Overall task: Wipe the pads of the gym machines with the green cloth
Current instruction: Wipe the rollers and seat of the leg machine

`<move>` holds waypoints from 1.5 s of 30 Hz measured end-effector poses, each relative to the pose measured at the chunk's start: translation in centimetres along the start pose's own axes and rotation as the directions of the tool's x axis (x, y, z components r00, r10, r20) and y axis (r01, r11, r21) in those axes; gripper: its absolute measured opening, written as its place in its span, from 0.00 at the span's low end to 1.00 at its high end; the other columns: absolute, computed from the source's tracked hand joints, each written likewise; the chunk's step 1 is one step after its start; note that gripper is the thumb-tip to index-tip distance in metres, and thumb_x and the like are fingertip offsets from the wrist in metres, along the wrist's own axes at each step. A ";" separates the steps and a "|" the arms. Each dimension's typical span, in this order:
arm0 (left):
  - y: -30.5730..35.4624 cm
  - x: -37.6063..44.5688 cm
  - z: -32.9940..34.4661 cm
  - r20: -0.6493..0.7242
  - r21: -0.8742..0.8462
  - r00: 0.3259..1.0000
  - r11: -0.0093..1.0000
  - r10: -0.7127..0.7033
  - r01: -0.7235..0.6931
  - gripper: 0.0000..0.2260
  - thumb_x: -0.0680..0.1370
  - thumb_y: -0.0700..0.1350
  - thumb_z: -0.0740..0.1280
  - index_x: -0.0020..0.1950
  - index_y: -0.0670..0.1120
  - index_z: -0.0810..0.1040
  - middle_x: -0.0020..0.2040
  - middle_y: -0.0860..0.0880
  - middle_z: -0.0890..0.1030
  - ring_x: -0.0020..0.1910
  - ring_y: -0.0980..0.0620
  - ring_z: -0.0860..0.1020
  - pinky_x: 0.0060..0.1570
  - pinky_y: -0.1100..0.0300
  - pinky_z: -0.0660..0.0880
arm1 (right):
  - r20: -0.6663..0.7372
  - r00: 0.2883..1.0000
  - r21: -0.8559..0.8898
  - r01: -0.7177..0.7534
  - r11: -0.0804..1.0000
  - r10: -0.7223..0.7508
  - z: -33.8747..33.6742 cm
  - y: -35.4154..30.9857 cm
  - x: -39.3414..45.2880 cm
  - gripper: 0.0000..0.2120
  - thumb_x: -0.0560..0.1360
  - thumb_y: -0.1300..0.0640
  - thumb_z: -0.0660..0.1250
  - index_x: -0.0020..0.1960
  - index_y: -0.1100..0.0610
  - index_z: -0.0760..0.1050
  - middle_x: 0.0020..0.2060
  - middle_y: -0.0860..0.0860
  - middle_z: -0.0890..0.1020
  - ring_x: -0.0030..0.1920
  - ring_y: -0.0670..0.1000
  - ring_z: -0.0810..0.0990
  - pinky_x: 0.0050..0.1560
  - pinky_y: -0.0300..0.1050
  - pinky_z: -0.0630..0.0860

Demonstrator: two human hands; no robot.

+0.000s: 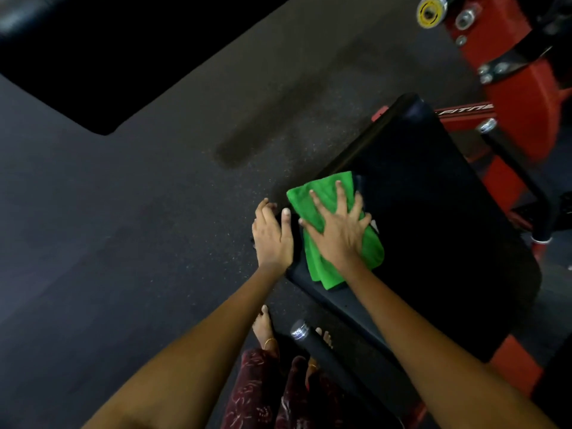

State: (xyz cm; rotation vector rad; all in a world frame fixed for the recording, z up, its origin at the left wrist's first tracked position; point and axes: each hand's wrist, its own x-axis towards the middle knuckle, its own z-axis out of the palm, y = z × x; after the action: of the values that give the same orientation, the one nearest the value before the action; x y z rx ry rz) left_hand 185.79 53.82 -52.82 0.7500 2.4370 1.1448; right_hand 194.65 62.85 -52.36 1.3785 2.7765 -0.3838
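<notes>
Head view — where's the green cloth (337,233)?
— Folded, lying on the black seat pad (439,230) near its nine o'clock edge.
— And the hands?
— Right hand (339,230) presses flat on the cloth, fingers spread. Left hand (272,233) rests at the pad's nine o'clock edge, fingers curled over it, thumb on top.
— Anything else?
— Red machine frame (520,97) at two o'clock.
</notes>
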 end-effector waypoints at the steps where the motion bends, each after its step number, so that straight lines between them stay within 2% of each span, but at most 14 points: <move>1: 0.1 0.4 0.1 -0.017 -0.036 1.000 0.999 -0.007 0.007 0.33 0.77 0.62 0.46 0.66 0.37 0.68 0.66 0.41 0.69 0.62 0.44 0.71 0.63 0.47 0.65 | -0.030 0.997 -0.007 0.066 0.998 -0.066 0.5 -0.3 -1.0 0.31 0.72 0.35 0.64 0.72 0.37 0.61 0.76 0.53 0.58 0.71 0.64 0.56 0.61 0.68 0.63; 5: 0.2 1.6 0.7 -0.023 -0.063 0.999 0.997 0.032 -0.034 0.41 0.75 0.70 0.41 0.68 0.38 0.66 0.66 0.42 0.70 0.61 0.44 0.73 0.62 0.47 0.67 | -0.076 0.962 -0.088 0.255 0.963 -0.262 1.6 3.7 -2.1 0.31 0.68 0.38 0.68 0.70 0.38 0.66 0.71 0.53 0.68 0.65 0.63 0.63 0.53 0.67 0.72; 9: 0.0 1.4 1.5 0.087 0.225 0.989 0.964 0.121 -0.138 0.41 0.76 0.69 0.37 0.69 0.39 0.67 0.70 0.43 0.69 0.66 0.44 0.70 0.66 0.48 0.63 | -0.079 0.997 -0.027 -0.007 1.000 0.004 -0.6 5.0 2.9 0.28 0.74 0.38 0.62 0.72 0.41 0.63 0.74 0.55 0.61 0.69 0.67 0.61 0.59 0.69 0.66; 11: -0.1 1.5 1.8 0.100 0.317 0.988 0.938 0.115 -0.142 0.42 0.75 0.69 0.36 0.69 0.39 0.67 0.70 0.43 0.70 0.67 0.44 0.70 0.68 0.48 0.61 | -0.074 0.996 -0.030 -0.044 0.999 0.042 -0.4 3.5 3.7 0.28 0.75 0.36 0.60 0.73 0.39 0.61 0.76 0.55 0.58 0.71 0.67 0.57 0.62 0.68 0.61; 16: 0.0 1.8 2.0 0.138 0.459 0.988 0.880 0.066 -0.123 0.43 0.73 0.69 0.37 0.72 0.40 0.65 0.72 0.44 0.68 0.69 0.46 0.68 0.71 0.47 0.57 | -0.135 0.938 -0.134 0.301 0.944 -0.318 1.1 5.0 2.7 0.27 0.72 0.37 0.55 0.69 0.40 0.68 0.70 0.54 0.70 0.65 0.64 0.65 0.55 0.70 0.69; 20: 0.0 1.9 2.0 0.181 0.528 0.982 0.836 0.059 -0.147 0.47 0.71 0.72 0.31 0.75 0.43 0.61 0.74 0.46 0.65 0.72 0.49 0.64 0.73 0.49 0.55 | -0.136 0.989 -0.028 0.048 0.998 -0.051 -1.3 7.5 7.6 0.26 0.73 0.36 0.55 0.70 0.41 0.68 0.72 0.55 0.66 0.67 0.67 0.64 0.58 0.67 0.67; 23: -0.2 2.0 2.2 0.198 0.544 0.978 0.824 0.058 -0.159 0.42 0.72 0.72 0.38 0.75 0.45 0.60 0.75 0.48 0.64 0.72 0.50 0.63 0.73 0.50 0.54 | -0.123 0.989 0.014 -0.084 0.996 0.085 -1.3 5.5 7.6 0.26 0.74 0.38 0.61 0.71 0.40 0.65 0.75 0.54 0.60 0.71 0.65 0.58 0.63 0.67 0.60; 28: -0.4 2.2 2.4 0.174 0.544 0.983 0.826 0.064 -0.150 0.39 0.73 0.70 0.47 0.72 0.44 0.66 0.72 0.47 0.69 0.69 0.48 0.68 0.69 0.50 0.61 | -0.140 0.958 -0.076 0.240 0.968 -0.249 1.1 4.4 2.2 0.27 0.70 0.42 0.66 0.69 0.41 0.69 0.71 0.54 0.68 0.66 0.63 0.64 0.58 0.68 0.67; 30: -0.3 2.3 2.5 0.179 0.537 0.982 0.829 0.068 -0.155 0.37 0.73 0.69 0.49 0.71 0.45 0.68 0.70 0.47 0.71 0.67 0.47 0.71 0.65 0.50 0.66 | -0.125 0.947 -0.085 0.287 0.954 -0.296 0.3 6.7 3.7 0.27 0.70 0.43 0.66 0.69 0.41 0.70 0.70 0.54 0.70 0.64 0.64 0.67 0.55 0.67 0.71; 34: -0.1 2.1 2.5 0.181 0.525 0.981 0.837 0.064 -0.151 0.35 0.74 0.68 0.49 0.68 0.45 0.70 0.65 0.48 0.76 0.61 0.47 0.76 0.58 0.52 0.71 | -0.084 0.991 0.064 -0.100 0.993 0.106 -2.3 9.1 9.4 0.25 0.75 0.43 0.63 0.72 0.42 0.65 0.74 0.54 0.61 0.70 0.64 0.59 0.62 0.66 0.64; 36: -0.2 2.1 2.5 0.177 0.521 0.982 0.840 0.064 -0.149 0.34 0.74 0.68 0.49 0.68 0.45 0.70 0.64 0.48 0.76 0.60 0.47 0.76 0.57 0.52 0.71 | -0.078 0.981 0.060 -0.176 0.983 0.180 -3.0 7.9 10.2 0.26 0.76 0.40 0.61 0.72 0.40 0.63 0.76 0.53 0.57 0.72 0.64 0.56 0.65 0.64 0.61; 39: -0.3 2.0 2.5 0.170 0.517 0.984 0.845 0.060 -0.141 0.34 0.73 0.67 0.50 0.69 0.45 0.70 0.64 0.48 0.76 0.60 0.47 0.76 0.57 0.52 0.71 | -0.041 0.997 -0.019 0.063 0.998 -0.064 -1.9 5.3 7.4 0.26 0.76 0.40 0.60 0.73 0.38 0.60 0.76 0.52 0.55 0.73 0.63 0.53 0.67 0.66 0.56; 42: -0.4 2.1 2.5 0.188 0.515 0.980 0.844 0.060 -0.151 0.33 0.73 0.64 0.50 0.70 0.46 0.69 0.65 0.48 0.76 0.60 0.47 0.75 0.57 0.53 0.70 | -0.059 0.952 -0.056 0.296 0.953 -0.300 -0.8 6.8 5.2 0.27 0.73 0.43 0.66 0.71 0.38 0.64 0.74 0.52 0.63 0.70 0.64 0.62 0.61 0.67 0.64; 45: -0.1 2.2 2.4 0.188 0.504 0.980 0.851 0.060 -0.148 0.33 0.73 0.62 0.48 0.71 0.45 0.68 0.66 0.48 0.75 0.60 0.46 0.75 0.59 0.52 0.69 | -0.105 0.984 -0.018 0.146 0.989 -0.147 -2.2 9.8 8.4 0.25 0.74 0.44 0.63 0.70 0.40 0.67 0.72 0.53 0.66 0.67 0.65 0.64 0.59 0.66 0.68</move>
State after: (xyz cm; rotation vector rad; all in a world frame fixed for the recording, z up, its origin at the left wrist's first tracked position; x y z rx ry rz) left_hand 185.21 56.50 -54.54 1.0940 2.6020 0.4157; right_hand 197.41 75.62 -53.34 1.2309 2.9723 -0.3079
